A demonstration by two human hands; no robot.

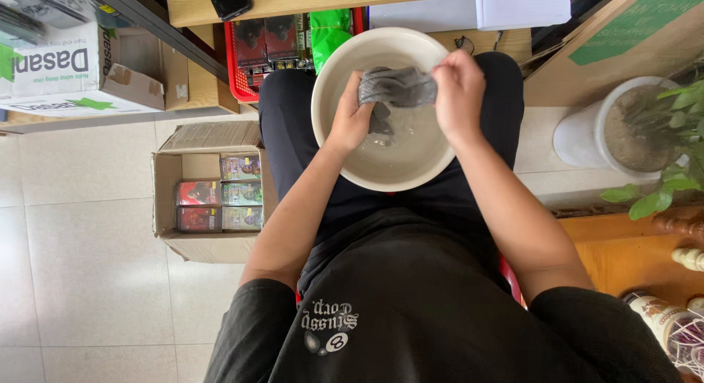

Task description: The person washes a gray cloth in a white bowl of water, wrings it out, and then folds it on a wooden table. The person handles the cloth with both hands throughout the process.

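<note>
A: Where's the cloth [397,87]?

B: Stretched between both fists, above the water in the white bowl [334,145] on the lap.

A: And the grips?

B: Left hand [353,119] is clenched on its left end, with a tail hanging below. Right hand [460,93] clamps the right end.

A: Beyond that?

B: A red basket [233,64] under the desk [308,0].

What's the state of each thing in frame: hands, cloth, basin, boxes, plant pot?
left hand: closed on grey cloth, over the basin
right hand: closed on the cloth's other end
grey cloth: bunched, stretched between both hands, one end hanging down
white basin: upright on the lap, cloudy water inside
cardboard box: open, small packets inside, on the floor
red basket: under the table, filled with packets
white plant pot: upright, soil and green plant
</note>
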